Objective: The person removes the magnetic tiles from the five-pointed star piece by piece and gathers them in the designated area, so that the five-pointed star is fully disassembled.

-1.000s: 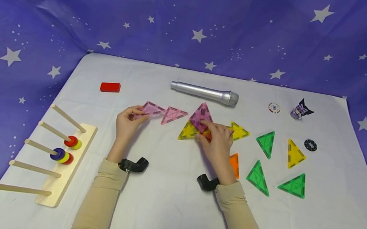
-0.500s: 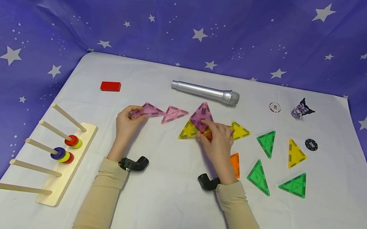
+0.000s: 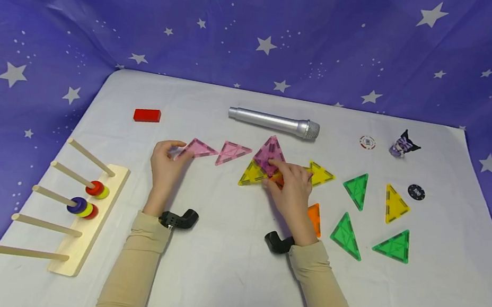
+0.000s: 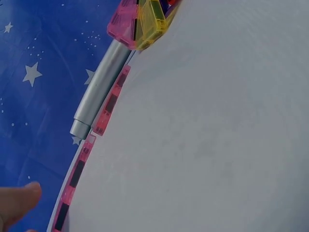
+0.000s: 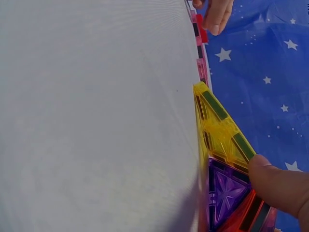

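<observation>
My left hand [image 3: 165,167] hovers with parted fingers by the left end of a pink triangular magnetic tile [image 3: 198,149], which lies flat. In the left wrist view its thumb [image 4: 21,200] is apart from that tile's edge. A second pink triangular tile [image 3: 232,154] lies just right of the first. My right hand [image 3: 290,193] pinches a built-up shape of magnetic tiles, with pink [image 3: 270,152], yellow [image 3: 250,175], purple [image 5: 227,191] and red tiles joined. Its thumb [image 5: 275,183] presses the yellow tile's edge in the right wrist view; the other fingers are mostly hidden there.
Yellow [image 3: 321,175], green [image 3: 357,191] and orange [image 3: 314,219] tiles lie on the right. Behind are a silver microphone [image 3: 270,121], red block [image 3: 147,116], poker chips [image 3: 416,192] and a figurine [image 3: 404,145]. A wooden peg stand [image 3: 90,236] with rings is at left.
My left hand has let go of the left pink tile and drawn slightly left, its fingers spreading. The tile has settled flatter. My right hand keeps its hold in the same place.
</observation>
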### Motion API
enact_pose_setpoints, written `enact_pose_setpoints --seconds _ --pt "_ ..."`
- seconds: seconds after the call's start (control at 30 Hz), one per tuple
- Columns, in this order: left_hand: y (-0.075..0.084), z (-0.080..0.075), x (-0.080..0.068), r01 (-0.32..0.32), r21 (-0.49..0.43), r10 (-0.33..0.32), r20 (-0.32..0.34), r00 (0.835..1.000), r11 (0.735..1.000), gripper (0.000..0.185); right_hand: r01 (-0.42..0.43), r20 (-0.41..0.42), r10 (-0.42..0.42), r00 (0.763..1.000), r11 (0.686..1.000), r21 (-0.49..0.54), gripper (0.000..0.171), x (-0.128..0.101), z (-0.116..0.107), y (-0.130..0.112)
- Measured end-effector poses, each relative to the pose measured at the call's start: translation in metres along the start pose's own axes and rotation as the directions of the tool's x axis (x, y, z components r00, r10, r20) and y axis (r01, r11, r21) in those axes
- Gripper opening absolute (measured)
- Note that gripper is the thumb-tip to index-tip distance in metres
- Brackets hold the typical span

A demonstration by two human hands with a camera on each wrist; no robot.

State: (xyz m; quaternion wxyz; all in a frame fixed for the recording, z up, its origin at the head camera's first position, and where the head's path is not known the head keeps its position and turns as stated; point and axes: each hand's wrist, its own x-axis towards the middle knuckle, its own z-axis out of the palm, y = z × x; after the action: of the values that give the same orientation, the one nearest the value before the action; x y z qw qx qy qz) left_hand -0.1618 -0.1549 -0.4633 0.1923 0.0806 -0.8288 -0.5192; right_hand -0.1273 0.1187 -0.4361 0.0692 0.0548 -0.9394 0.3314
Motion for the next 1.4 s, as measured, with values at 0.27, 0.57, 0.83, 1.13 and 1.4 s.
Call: enact_pose_setpoints --seconds 0.27,0.57,0.83,1.13,1.4 --pt "0.02 0.022 -0.01 -0.153 -0.159 0.193 0.286 0.939 0.975 0.043 0.011 -0.009 -0.011 1.0 1.0 -0.017 0.048 0.0 -0.001 0.001" --pt "0.043 0.065 -0.037 -0.282 -0.02 0.24 0.584 0.775 0.959 0.062 0.01 -0.003 -0.01 1.0 0.999 -0.032 0.048 -0.001 -0.001 0.001" --pt "0.055 0.081 -0.051 -0.327 0.145 0.2 0.545 0.814 0.934 0.05 0.019 -0.013 -0.019 1.0 0.999 -0.037 0.048 -0.001 0.0 0.0" --pt "0.045 0.075 -0.05 -0.211 -0.038 0.206 0.442 0.873 0.977 0.024 0.027 -0.009 -0.027 1.0 0.999 -0.031 0.046 -0.002 0.001 0.0" --pt "0.046 0.069 -0.049 -0.156 -0.05 0.162 0.436 0.885 0.987 0.019 0.019 -0.004 -0.02 1.0 1.0 -0.022 0.046 -0.001 -0.001 0.001"
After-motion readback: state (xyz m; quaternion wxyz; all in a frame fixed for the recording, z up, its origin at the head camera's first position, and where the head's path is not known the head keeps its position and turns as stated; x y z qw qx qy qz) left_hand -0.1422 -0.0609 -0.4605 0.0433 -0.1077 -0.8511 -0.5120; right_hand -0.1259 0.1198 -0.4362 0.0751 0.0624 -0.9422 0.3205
